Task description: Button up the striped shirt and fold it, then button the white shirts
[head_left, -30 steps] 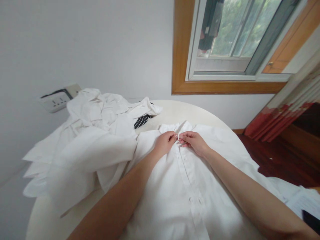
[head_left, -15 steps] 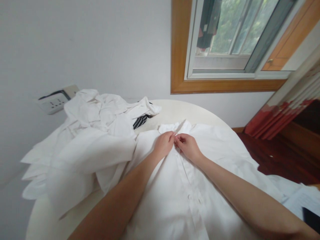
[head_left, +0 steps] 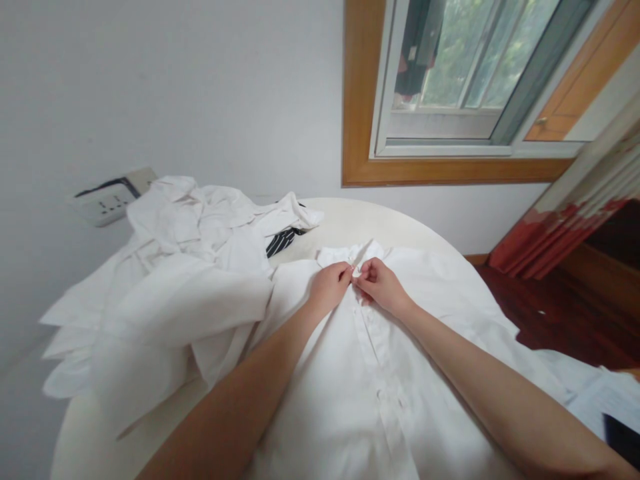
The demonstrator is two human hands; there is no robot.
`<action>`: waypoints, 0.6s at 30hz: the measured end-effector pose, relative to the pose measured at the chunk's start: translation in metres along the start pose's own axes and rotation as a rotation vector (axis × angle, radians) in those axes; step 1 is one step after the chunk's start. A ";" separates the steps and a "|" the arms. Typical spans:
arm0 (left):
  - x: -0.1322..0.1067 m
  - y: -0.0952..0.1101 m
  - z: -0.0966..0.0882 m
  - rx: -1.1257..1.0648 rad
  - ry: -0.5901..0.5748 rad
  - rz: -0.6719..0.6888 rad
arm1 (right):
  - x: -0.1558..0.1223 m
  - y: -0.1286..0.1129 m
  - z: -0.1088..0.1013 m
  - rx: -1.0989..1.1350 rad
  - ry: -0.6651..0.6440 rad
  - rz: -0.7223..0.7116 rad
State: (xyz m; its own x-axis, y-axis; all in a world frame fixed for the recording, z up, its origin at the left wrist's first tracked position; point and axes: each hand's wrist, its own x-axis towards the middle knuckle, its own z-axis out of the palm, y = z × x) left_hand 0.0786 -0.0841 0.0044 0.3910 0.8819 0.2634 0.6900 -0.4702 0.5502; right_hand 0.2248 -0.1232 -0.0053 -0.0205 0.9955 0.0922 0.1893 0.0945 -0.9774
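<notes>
A white button-up shirt (head_left: 340,387) lies spread on the round table, its collar toward the wall and its front placket running down toward me. Just below the collar, my left hand (head_left: 331,285) pinches the placket edge. Right beside it, my right hand (head_left: 380,287) grips the shirt's other front edge between thumb and fingers. The fingertips of both hands nearly meet, and whatever small button is between them is hidden. Lower on the placket the two edges lie side by side, with a button showing near the bottom.
A heap of white garments (head_left: 185,280) covers the table's left side, with a black-and-white striped cloth (head_left: 283,241) under it. The cream round table (head_left: 370,212) stands against the wall by a socket (head_left: 107,203). A window (head_left: 465,80) and red-white curtain (head_left: 555,227) are at right.
My right hand has shifted slightly right and its fingers have lifted and curled a little. My left hand stays at almost the same spot on the placket.
</notes>
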 end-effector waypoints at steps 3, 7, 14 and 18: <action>-0.001 0.003 -0.001 -0.003 0.007 -0.008 | 0.000 -0.001 -0.002 -0.250 0.116 -0.104; -0.002 0.003 -0.001 -0.009 0.025 0.010 | 0.000 -0.004 -0.003 -0.499 0.211 -0.275; -0.001 -0.002 0.002 -0.055 0.057 0.041 | 0.001 0.002 -0.003 -0.485 0.217 -0.235; -0.001 -0.003 0.002 -0.080 0.062 0.049 | 0.001 0.002 -0.003 -0.497 0.209 -0.247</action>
State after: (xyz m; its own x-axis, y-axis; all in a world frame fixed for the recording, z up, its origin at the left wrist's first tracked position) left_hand 0.0775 -0.0840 0.0004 0.3828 0.8597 0.3381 0.6196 -0.5104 0.5963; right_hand 0.2283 -0.1217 -0.0066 0.0621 0.9185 0.3904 0.6419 0.2628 -0.7204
